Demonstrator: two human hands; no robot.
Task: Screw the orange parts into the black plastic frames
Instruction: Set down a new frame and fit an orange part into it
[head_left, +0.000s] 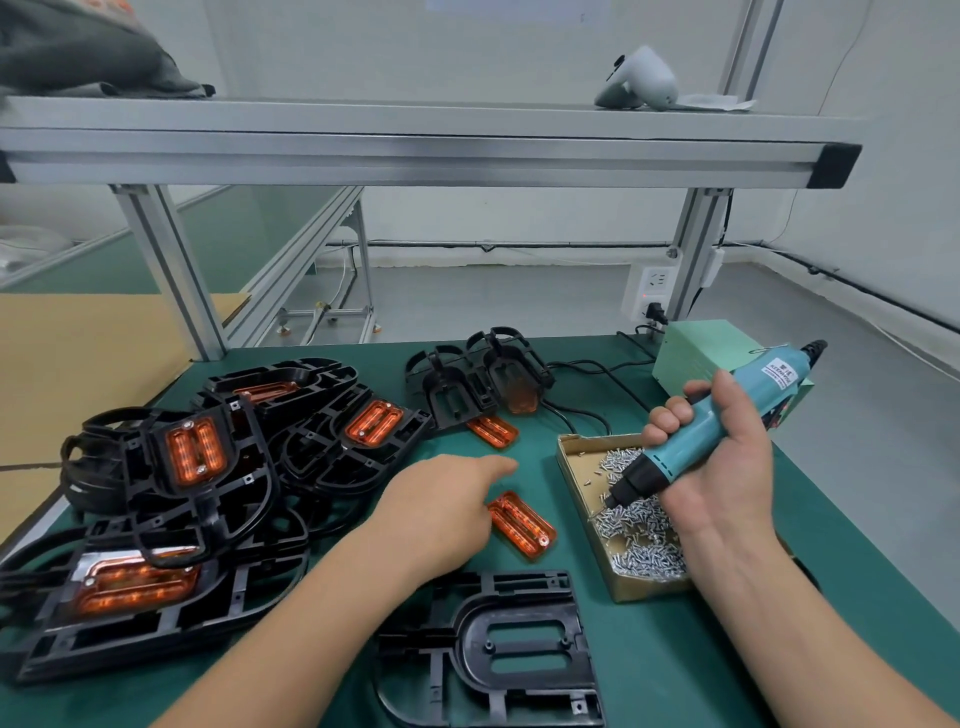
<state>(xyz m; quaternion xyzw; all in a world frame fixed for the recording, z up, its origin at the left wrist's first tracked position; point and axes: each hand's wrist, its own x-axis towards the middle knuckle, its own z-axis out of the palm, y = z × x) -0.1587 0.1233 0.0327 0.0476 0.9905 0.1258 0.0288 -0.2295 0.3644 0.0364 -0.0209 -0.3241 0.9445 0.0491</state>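
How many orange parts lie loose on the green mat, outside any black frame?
2: one orange part beside the left hand, one farther back by the standing frames. Others may hide under the frame pile.

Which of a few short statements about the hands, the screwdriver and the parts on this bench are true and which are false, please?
1. The right hand grips the teal electric screwdriver. True.
2. The screwdriver's tip is pressed into a black frame. False: it points down into the cardboard box of screws.
3. The left hand holds an orange part up in the air. False: the loose orange part lies on the green mat beside that hand.
4. The nearest black frame has no orange part fitted. True.
5. The pile of frames on the left holds no orange parts. False: several of them show orange parts fitted.
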